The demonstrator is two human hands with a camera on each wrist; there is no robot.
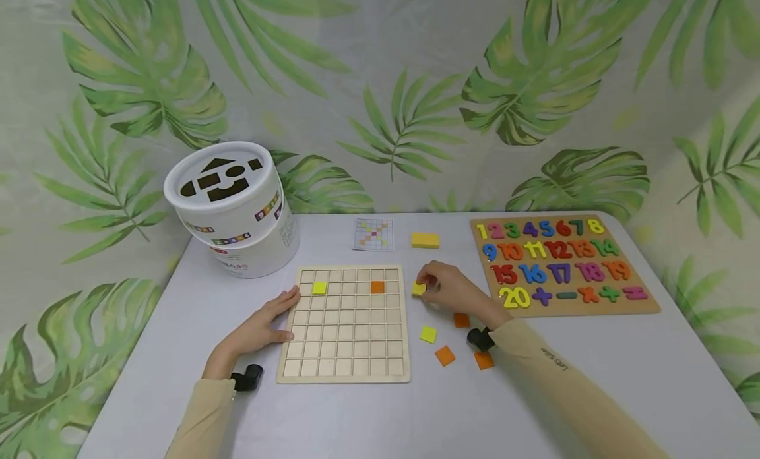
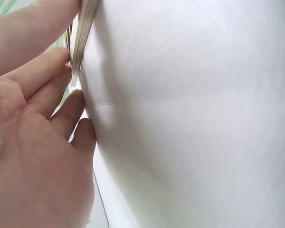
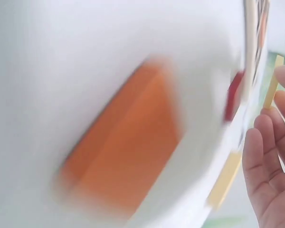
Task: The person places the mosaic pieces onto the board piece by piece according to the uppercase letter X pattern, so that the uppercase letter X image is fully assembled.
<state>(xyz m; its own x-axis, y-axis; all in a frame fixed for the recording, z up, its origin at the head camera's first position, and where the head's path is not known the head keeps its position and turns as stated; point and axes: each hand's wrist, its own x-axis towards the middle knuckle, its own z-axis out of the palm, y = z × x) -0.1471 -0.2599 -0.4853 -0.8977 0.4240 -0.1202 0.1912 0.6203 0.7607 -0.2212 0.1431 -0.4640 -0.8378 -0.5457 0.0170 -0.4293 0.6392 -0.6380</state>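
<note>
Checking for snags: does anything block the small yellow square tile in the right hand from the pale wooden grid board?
Nothing visible: in the head view, only white tabletop shows between the yellow tile and the right edge of the board.

Yellow tile point(image 1: 418, 289) pinched; gridded board point(image 1: 346, 332) lies flat alongside.

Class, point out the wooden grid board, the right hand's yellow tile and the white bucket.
Wooden grid board point(image 1: 346, 332): head view, a bare square.
Yellow tile point(image 1: 418, 289): head view, its visible face.
White bucket point(image 1: 243, 223): head view, its side wall.
</note>
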